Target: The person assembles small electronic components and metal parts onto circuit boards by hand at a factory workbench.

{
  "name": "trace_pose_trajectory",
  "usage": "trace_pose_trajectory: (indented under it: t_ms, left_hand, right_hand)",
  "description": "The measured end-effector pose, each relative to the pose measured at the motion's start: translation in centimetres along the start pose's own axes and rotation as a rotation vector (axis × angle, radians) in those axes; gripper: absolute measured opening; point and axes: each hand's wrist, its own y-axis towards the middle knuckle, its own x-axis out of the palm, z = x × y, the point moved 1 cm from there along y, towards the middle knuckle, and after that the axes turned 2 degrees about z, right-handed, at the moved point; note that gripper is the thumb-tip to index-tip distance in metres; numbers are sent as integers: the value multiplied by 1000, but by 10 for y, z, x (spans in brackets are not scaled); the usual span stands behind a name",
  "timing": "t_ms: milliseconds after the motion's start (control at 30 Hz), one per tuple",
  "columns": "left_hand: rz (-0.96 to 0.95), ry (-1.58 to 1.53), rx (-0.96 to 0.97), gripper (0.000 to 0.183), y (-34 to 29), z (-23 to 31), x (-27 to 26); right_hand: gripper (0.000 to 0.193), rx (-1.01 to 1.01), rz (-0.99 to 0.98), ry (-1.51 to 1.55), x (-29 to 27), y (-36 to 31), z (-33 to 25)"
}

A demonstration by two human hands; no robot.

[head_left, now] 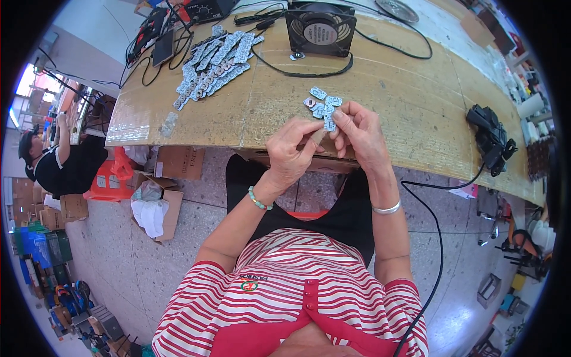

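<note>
A small light-blue piece (330, 124), flat and apparently a circuit board, is between the two hands, just above the near edge of the table. The right hand (367, 138) has it pinched, thumb laid over its upper face and the index finger curled behind; the other fingers fold in under the palm. The left hand (290, 150) comes from the opposite side with thumb and index tips drawn together at the piece's left edge; whether they grip it or only touch it, I cannot tell. Its remaining fingers are bent inward.

Both forearms reach forward from the body and converge, elbows spread, the right one the more upright. A beaded bracelet (260, 199) circles the left wrist, a silver bangle (386, 208) the right.

Just beyond the fingertips lie a few loose light-blue boards (318, 93). Farther ahead of the hands stands a black fan (321, 31), its cable curving toward them. Ahead and to the left of the left hand is a heap of board strips (217, 64). Well to the right of the right hand rests a black cable bundle (491, 138). All lie on the brown-covered table (410, 101).
</note>
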Motion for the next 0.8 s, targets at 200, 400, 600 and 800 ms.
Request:
trace_pose_trajectory:
  t_ms: [200, 400, 600, 800]
  left_hand:
    - [38, 15, -29, 20, 3, 2, 3]
    - [-84, -293, -511, 17, 20, 15, -4]
    - [-142, -384, -721, 11, 29, 22, -1]
    - [-312, -287, -626, 13, 77, 58, 36]
  right_hand:
    - [20, -12, -14, 37, -2, 2, -1]
    - [19, -13, 21, 19, 0, -5, -7]
    - [18, -104, 213, 38, -20, -8, -15]
    - [17, -180, 278, -206, -59, -4, -21]
